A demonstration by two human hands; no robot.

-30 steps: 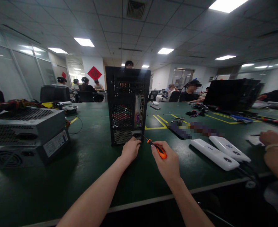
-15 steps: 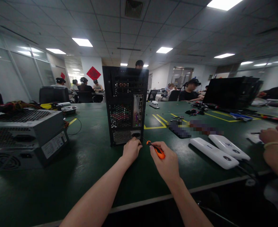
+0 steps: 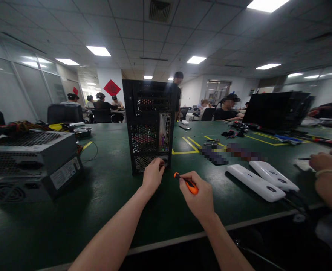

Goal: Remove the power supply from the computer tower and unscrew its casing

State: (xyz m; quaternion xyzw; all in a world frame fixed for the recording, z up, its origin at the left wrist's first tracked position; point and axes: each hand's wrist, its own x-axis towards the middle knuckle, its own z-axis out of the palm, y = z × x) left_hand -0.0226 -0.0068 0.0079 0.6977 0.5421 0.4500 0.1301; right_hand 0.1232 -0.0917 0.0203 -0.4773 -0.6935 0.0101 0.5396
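A black computer tower case (image 3: pixel 149 116) stands upright on the green table, its rear side facing me. Low on that side is the power supply's perforated plate (image 3: pixel 140 163), partly covered by my left hand (image 3: pixel 153 175). The fingers of that hand are drawn together near the lower right corner; anything between them is too small to make out. Right of the case, my right hand (image 3: pixel 198 194) is closed around an orange and black screwdriver (image 3: pixel 192 187). Its handle points toward the case, apart from my left hand; the thin shaft is hard to see.
Two stacked grey power supplies (image 3: pixel 61 167) with cables on top stand at left, near a metal bowl (image 3: pixel 83 131). White power banks (image 3: pixel 254 182) lie at right, beside another person's hands (image 3: pixel 324 163). Another black case (image 3: pixel 276 111), pliers and cables are farther back.
My left hand has shifted slightly up and left over the power supply plate. The screwdriver has dropped a little, away from the case. A person behind the tower has moved right.
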